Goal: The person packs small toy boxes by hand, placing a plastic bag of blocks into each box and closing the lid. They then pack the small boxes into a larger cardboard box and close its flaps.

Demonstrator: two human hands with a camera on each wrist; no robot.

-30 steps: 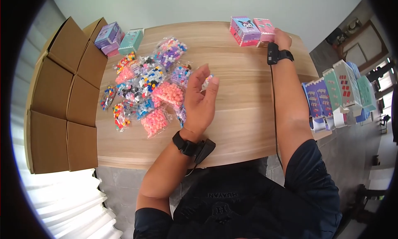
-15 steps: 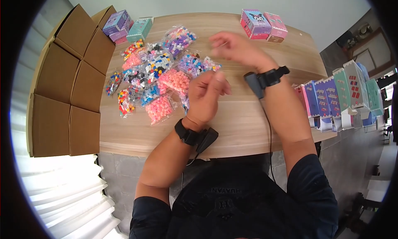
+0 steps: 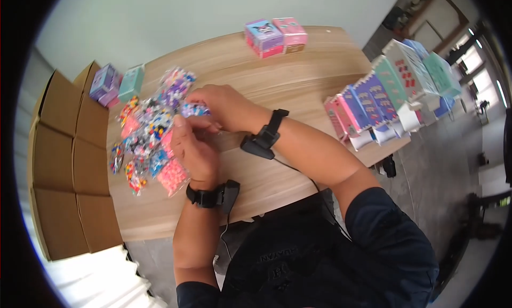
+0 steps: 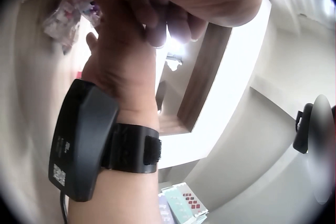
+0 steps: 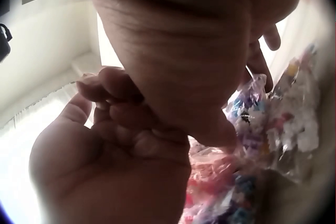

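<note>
Over the bag pile, my right hand (image 3: 226,106) has its thumb and fingers around a clear bag of small blue and purple pieces (image 3: 196,109). The right wrist view shows this bag (image 5: 249,111) between the thumb and fingertips. My left hand (image 3: 198,153) is just in front of the right, thumb raised, and overlaps it in the head view. Seen from the right wrist, the left fingers (image 5: 113,90) bend loosely with nothing in them. Beside the hands lie several more clear bags, among them one of pink pieces (image 3: 172,177) and a multicoloured one (image 3: 176,84).
Two character boxes, one purple-blue (image 3: 264,38) and one pink (image 3: 291,33), stand at the table's back. Brown cartons (image 3: 50,169) line the left side, with purple (image 3: 105,83) and mint (image 3: 131,84) boxes behind. Several upright boxes (image 3: 368,102) line the right edge.
My right hand has left the pink box at the back and come left across the table to the bags, taking hold of one. The left hand has shifted left; the head view has turned.
</note>
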